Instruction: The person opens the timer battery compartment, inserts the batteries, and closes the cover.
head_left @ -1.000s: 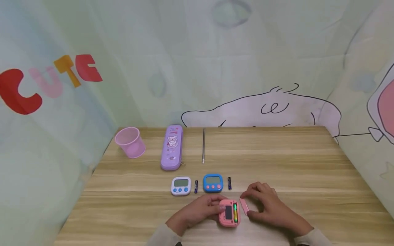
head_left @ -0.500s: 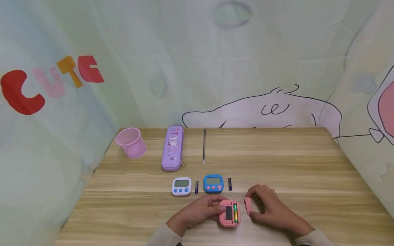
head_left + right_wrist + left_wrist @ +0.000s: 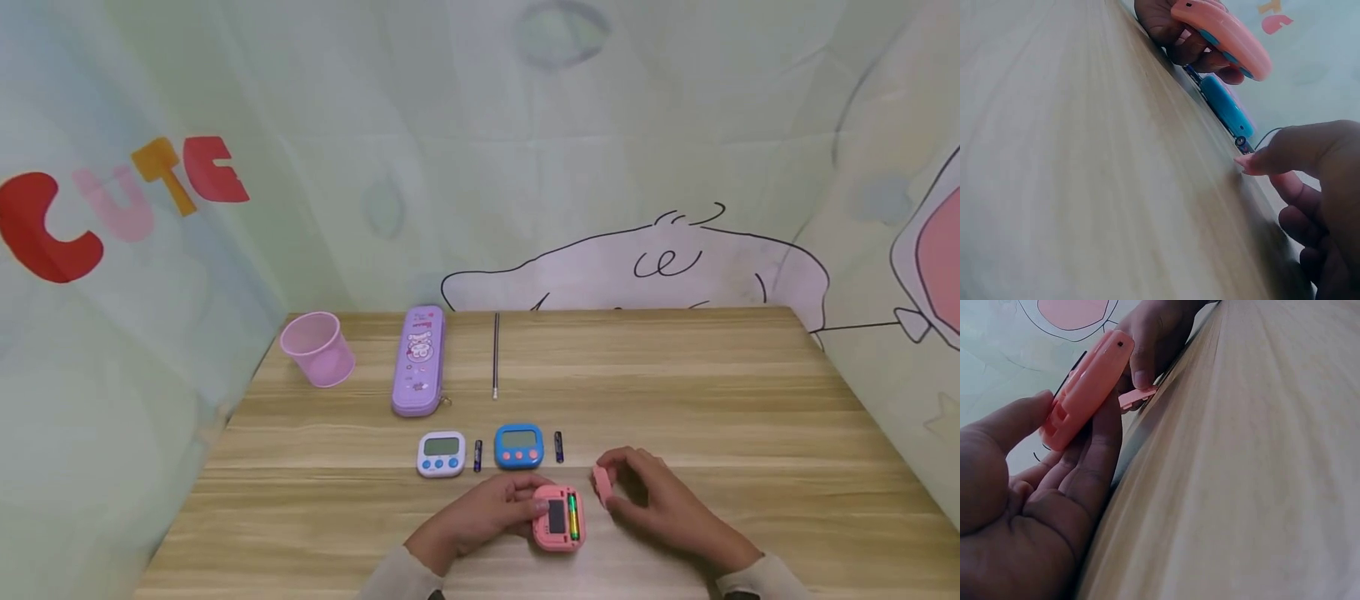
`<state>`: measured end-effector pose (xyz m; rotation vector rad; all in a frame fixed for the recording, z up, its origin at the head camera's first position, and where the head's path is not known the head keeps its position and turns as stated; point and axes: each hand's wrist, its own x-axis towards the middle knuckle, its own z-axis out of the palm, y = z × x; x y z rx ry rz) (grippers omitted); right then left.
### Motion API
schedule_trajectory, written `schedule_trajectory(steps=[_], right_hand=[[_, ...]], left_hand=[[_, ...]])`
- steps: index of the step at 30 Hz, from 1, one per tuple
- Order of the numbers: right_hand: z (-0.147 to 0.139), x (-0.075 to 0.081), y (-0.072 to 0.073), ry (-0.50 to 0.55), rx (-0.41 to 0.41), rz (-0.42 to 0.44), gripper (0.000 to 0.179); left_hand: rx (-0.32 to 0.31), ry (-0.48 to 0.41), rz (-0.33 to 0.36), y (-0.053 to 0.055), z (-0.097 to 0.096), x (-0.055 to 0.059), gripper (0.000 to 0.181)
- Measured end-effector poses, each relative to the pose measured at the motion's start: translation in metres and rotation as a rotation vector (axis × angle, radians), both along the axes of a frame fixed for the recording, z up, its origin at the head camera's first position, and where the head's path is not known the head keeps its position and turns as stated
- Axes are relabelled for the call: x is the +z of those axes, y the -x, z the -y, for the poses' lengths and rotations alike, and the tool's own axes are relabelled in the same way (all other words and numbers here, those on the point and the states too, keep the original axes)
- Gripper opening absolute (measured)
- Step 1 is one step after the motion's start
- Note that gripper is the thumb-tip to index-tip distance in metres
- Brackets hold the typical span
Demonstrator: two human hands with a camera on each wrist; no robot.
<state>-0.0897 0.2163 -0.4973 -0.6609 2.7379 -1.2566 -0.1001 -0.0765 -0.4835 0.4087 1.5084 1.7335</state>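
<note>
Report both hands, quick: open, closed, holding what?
Left hand: closed, gripping the pink timer.
Right hand: closed, pinching the small pink cover between thumb and fingers.

Pink timer point(image 3: 557, 518); battery point(image 3: 573, 517) seemingly green-gold.

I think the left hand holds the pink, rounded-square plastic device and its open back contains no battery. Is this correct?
"No battery" is wrong: the head view shows one green-and-gold cylindrical battery in the open back of the pink device. The left hand does hold the device.
</note>
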Motion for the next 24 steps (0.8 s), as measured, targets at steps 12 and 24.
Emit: schedule_trajectory(steps=[12, 24], right_hand=[[0.008, -0.001, -0.002, 0.213, 0.052, 0.045, 0.029], [0.027, 0.008, -0.018, 0.444, 0.023, 0.193, 0.026]], left_hand=[[0.007, 0.019, 0.004, 0.002, 0.000, -0.001, 0.040], [0.013, 0.026, 0.001, 0.002, 0.000, -0.001, 0.041]])
